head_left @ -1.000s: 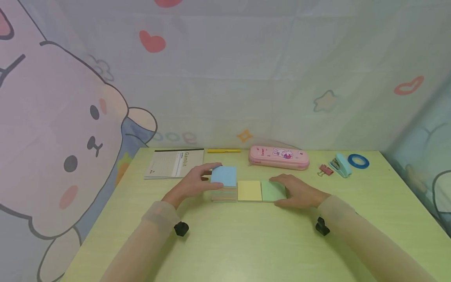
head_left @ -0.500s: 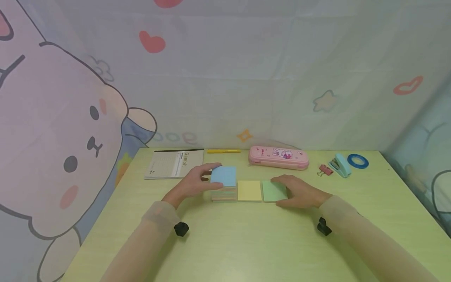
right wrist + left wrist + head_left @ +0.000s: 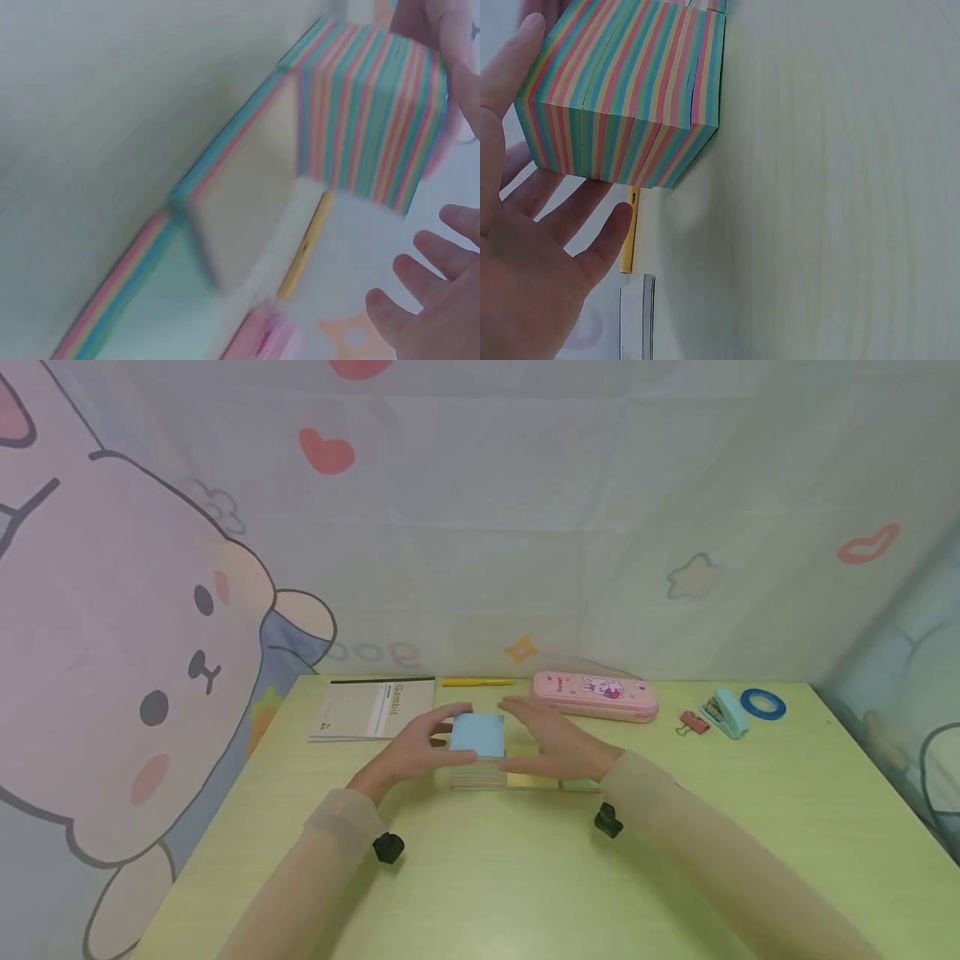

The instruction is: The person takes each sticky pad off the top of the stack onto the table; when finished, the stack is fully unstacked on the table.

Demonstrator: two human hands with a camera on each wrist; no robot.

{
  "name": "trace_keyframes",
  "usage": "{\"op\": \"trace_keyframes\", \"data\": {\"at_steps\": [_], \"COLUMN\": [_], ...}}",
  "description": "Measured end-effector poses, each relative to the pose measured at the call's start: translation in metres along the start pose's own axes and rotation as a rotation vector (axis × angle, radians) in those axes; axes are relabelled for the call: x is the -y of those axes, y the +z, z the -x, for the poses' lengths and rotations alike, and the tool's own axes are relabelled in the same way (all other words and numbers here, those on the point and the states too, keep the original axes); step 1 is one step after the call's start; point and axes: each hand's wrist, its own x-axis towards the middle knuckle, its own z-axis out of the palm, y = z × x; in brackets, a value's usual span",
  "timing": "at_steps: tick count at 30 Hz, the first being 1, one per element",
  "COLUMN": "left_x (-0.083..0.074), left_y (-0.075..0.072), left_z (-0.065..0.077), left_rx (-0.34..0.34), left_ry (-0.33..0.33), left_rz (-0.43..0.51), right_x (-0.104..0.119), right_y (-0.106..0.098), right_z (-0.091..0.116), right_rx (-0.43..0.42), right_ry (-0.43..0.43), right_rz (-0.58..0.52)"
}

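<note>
A tall stack of sticky note pads (image 3: 477, 735), blue on top with striped sides, stands mid-table. My left hand (image 3: 405, 752) holds it from the left, thumb along the near side and fingers at the far side. Over from the right reaches my right hand (image 3: 558, 743), its fingers spread and straight with the tips close to the stack's right side; the right wrist view shows that hand (image 3: 442, 307) holding nothing. Partly hidden beneath it, a yellow pad (image 3: 532, 775) lies beside the stack, followed by a green pad (image 3: 580, 785).
Along the back lie a notebook (image 3: 375, 710), a yellow pen (image 3: 477, 682) and a pink pencil case (image 3: 594, 693). Farther right are a red binder clip (image 3: 693, 722), a mint stapler (image 3: 724, 713) and a roll of blue tape (image 3: 762, 703). A printed cloth hangs behind the table.
My right hand has left the green pad, which stays on the table, and moved left to the tall stack. Before that, the green pad shifted slightly right. My left hand keeps its place.
</note>
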Motion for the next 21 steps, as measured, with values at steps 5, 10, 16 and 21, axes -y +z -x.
{"op": "trace_keyframes", "data": {"at_steps": [5, 10, 16, 21], "left_x": [0.002, 0.003, 0.007, 0.009], "left_y": [0.000, 0.000, 0.000, 0.002], "left_z": [0.001, -0.001, 0.001, 0.005], "left_rx": [0.007, 0.004, 0.008, 0.006], "left_ry": [0.018, 0.011, -0.007, -0.020], "left_rz": [0.006, -0.016, -0.033, -0.022], "right_x": [0.022, 0.019, -0.006, -0.036], "right_y": [0.008, 0.009, -0.002, -0.018], "right_z": [-0.024, -0.026, -0.003, 0.033], "right_rx": [0.017, 0.025, 0.018, -0.021], "right_ry": [-0.034, -0.021, 0.025, 0.010], "right_rz": [0.028, 0.039, 0.022, -0.049]}}
